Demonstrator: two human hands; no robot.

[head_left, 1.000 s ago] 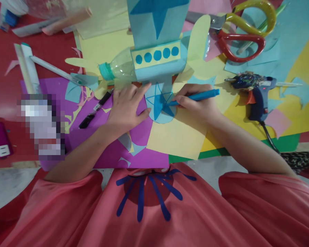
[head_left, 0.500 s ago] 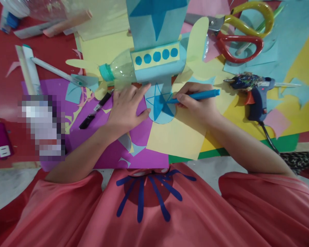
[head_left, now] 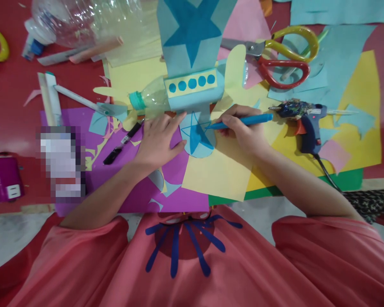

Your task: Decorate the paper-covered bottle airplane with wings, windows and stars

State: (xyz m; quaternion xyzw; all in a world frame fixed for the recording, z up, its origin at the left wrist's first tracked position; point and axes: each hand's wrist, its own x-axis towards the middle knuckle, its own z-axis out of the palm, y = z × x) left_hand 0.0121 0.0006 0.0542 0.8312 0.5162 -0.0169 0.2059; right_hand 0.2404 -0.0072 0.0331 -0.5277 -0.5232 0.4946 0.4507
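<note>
My right hand (head_left: 243,128) is closed around a blue marker (head_left: 256,119), its tip on a star outline (head_left: 198,137) partly coloured in blue. That star lies on a light blue paper wing (head_left: 208,152) with a rounded end. Spread flat, my left hand (head_left: 158,140) touches the wing's left edge with its fingertips. The wing joins a plastic bottle (head_left: 155,94) with a green cap, wrapped in light blue paper with a strip of blue dots (head_left: 192,83). Beyond it, the opposite wing (head_left: 176,55) bears a fully coloured blue star.
Scissors (head_left: 275,55) lie at the upper right, above a glue gun (head_left: 304,115) with a cord. A black pen (head_left: 123,143) and paper scraps lie left of my left hand. A clear plastic bottle (head_left: 73,21), a purple case (head_left: 4,179) and a blurred-out item (head_left: 64,164) are further left.
The view has shifted, so more of the far star shows at the top. The marker tip stays near the star's right point, and both hands keep their hold.
</note>
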